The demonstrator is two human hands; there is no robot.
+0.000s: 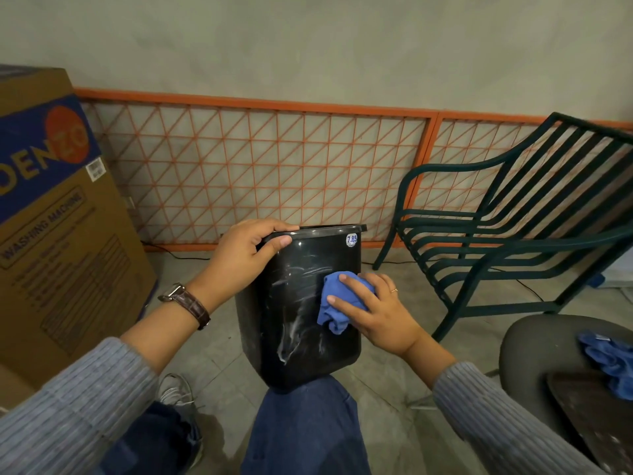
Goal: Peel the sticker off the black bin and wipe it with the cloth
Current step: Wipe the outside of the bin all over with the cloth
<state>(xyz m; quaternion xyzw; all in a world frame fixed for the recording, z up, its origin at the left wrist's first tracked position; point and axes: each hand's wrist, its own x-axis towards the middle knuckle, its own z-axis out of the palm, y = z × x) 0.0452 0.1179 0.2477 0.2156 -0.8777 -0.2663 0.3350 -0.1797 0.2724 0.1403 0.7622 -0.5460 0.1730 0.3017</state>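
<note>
A black bin rests on my knee in the middle of the view, its glossy side streaked with white smears. A round white and blue sticker reading 7.85 sits near the top right corner of that side. My left hand grips the bin's rim at the top left. My right hand presses a crumpled blue cloth flat against the bin's side, right of centre and below the sticker.
A large cardboard washing-machine box stands at the left. An orange lattice fence runs along the wall behind. A dark green metal chair is at the right. A round dark seat at lower right holds another blue cloth.
</note>
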